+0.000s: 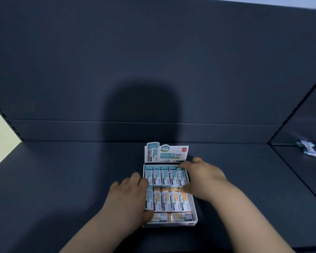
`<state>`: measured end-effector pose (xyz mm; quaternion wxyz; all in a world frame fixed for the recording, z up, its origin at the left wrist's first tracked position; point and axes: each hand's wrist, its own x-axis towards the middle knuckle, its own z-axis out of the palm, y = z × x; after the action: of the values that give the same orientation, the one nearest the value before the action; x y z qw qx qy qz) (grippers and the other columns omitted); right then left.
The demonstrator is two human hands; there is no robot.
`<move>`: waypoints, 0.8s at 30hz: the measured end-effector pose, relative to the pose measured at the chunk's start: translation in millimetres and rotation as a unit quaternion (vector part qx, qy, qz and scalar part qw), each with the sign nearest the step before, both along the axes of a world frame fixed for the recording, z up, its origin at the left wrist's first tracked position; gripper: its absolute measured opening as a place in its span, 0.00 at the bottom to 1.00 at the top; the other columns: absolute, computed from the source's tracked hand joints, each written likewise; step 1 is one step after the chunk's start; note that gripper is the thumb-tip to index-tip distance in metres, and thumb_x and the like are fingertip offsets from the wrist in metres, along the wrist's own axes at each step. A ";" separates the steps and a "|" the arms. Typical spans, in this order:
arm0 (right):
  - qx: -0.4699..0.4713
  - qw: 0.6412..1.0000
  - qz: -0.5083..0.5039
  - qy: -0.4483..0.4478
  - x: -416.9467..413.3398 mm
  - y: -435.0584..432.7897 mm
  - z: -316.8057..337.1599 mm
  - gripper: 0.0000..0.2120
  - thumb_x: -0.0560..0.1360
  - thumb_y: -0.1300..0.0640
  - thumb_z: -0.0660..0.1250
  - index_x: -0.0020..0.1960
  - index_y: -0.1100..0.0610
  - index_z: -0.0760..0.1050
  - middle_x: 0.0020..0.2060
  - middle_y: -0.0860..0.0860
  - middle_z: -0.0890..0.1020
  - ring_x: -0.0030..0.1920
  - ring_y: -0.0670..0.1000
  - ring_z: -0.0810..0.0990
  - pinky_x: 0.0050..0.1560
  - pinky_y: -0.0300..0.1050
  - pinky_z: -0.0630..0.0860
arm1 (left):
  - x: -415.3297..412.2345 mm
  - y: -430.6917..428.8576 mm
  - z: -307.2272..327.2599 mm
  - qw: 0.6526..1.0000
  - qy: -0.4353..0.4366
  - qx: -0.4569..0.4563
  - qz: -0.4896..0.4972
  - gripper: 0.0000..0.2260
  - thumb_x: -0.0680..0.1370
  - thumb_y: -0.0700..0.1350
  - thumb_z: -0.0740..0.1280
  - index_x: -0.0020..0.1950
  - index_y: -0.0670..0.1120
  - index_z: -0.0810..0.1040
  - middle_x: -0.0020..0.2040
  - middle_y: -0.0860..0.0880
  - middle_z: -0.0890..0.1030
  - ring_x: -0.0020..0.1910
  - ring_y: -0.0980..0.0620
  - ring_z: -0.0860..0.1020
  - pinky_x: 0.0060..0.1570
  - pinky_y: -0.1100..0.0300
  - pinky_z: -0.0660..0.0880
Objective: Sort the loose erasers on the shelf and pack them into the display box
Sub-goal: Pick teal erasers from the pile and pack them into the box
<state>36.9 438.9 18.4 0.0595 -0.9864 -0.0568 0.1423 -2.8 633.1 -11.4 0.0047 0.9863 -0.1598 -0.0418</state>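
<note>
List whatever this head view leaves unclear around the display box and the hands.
1. Head view: the left hand partly covers the display box's left column of erasers; its grip is unclear.
2. The right hand hides the box's right wall; whether it pinches an eraser cannot be told.
3. Header card print: too blurred to read.
4. Loose items on the neighbouring shelf: blurred, cut by the frame edge.

**Hands Masked Box's Sides**

The left hand (130, 196) mostly covered the display box's (171, 224) left column of erasers (150, 197). The right hand (202, 177) hid its far right corner. Neither grip could be told. The header card's (166, 154) print and the loose items (312, 149) at the right edge were blurred.
</note>
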 end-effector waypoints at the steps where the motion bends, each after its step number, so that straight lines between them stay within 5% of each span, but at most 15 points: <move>1: -0.002 1.000 -0.002 -0.006 0.5 0.8 0.4 0.30 0.70 0.45 0.70 0.69 0.43 0.63 0.62 0.49 0.69 0.62 0.51 0.72 0.52 0.44 0.72 | 0.6 -0.2 0.7 1.000 0.007 -0.001 -0.002 0.29 0.72 0.63 0.64 0.67 0.51 0.61 0.61 0.52 0.64 0.59 0.52 0.69 0.55 0.56 0.65; 7: -0.008 0.999 -0.027 -0.034 2.7 3.9 0.4 0.25 0.70 0.46 0.72 0.63 0.48 0.68 0.59 0.48 0.71 0.57 0.51 0.75 0.45 0.43 0.71 | -1.2 -1.6 1.9 1.000 0.026 -0.011 0.002 0.28 0.73 0.62 0.64 0.68 0.51 0.61 0.60 0.51 0.65 0.59 0.52 0.70 0.55 0.57 0.65; 24: 0.041 0.998 -0.029 -0.040 -10.8 4.1 -9.0 0.22 0.75 0.45 0.64 0.68 0.42 0.67 0.62 0.47 0.70 0.60 0.52 0.75 0.52 0.44 0.73 | -8.9 -4.6 0.2 0.997 0.035 -0.055 0.033 0.27 0.76 0.59 0.63 0.71 0.51 0.60 0.61 0.51 0.65 0.59 0.52 0.70 0.57 0.58 0.67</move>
<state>26.1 443.1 9.5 0.1019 -0.9893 -0.0366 0.0982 -11.7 628.5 -11.2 0.0657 0.9871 -0.1293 -0.0674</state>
